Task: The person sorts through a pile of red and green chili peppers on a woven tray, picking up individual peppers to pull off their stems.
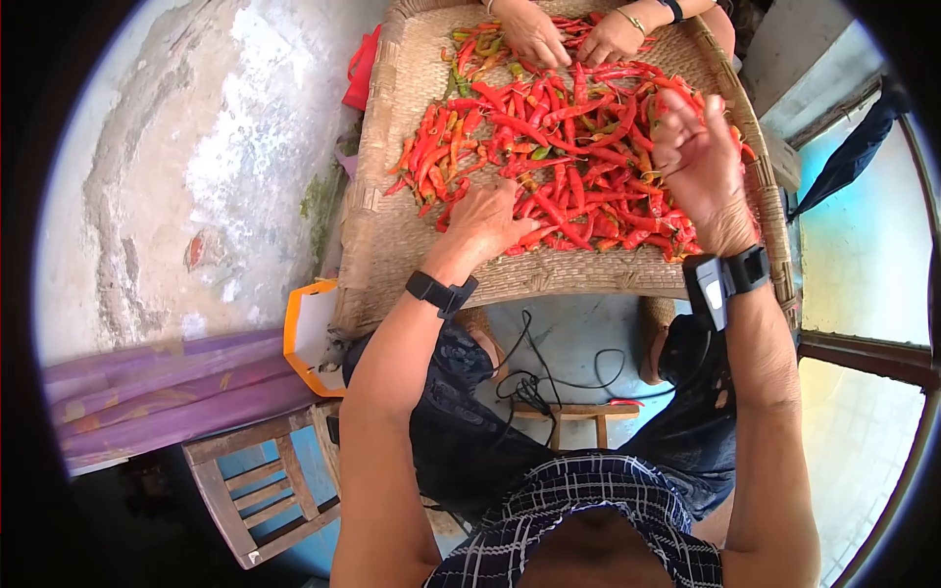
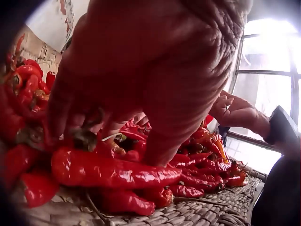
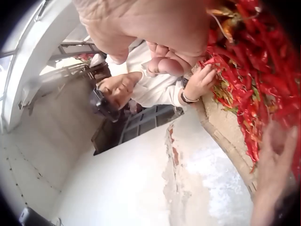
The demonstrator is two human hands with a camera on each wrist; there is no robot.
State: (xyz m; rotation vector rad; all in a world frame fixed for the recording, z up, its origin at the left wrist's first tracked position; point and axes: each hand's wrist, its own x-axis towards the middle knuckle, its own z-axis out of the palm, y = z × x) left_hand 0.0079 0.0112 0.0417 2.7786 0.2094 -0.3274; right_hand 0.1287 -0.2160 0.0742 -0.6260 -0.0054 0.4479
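Red chilli peppers [image 1: 578,147] lie heaped in a woven basket tray [image 1: 377,235], a few of them orange or green. At the near left of the heap, my left hand [image 1: 485,218] reaches down among the chillies, thumb apart from the fingers. In the left wrist view, one glossy red chilli [image 2: 115,172] lies in front of these fingers, whose tips are partly hidden. My right hand [image 1: 701,162] is raised over the right side of the heap, palm turned up and fingers loosely bent, with nothing seen in it.
Another person's hands [image 1: 534,34] work at the tray's far end. A plastered wall [image 1: 216,147] stands at left, a window [image 1: 867,225] at right. Below are a wooden chair [image 1: 260,480], a small wooden stool [image 1: 598,414] and loose black cable [image 1: 534,387].
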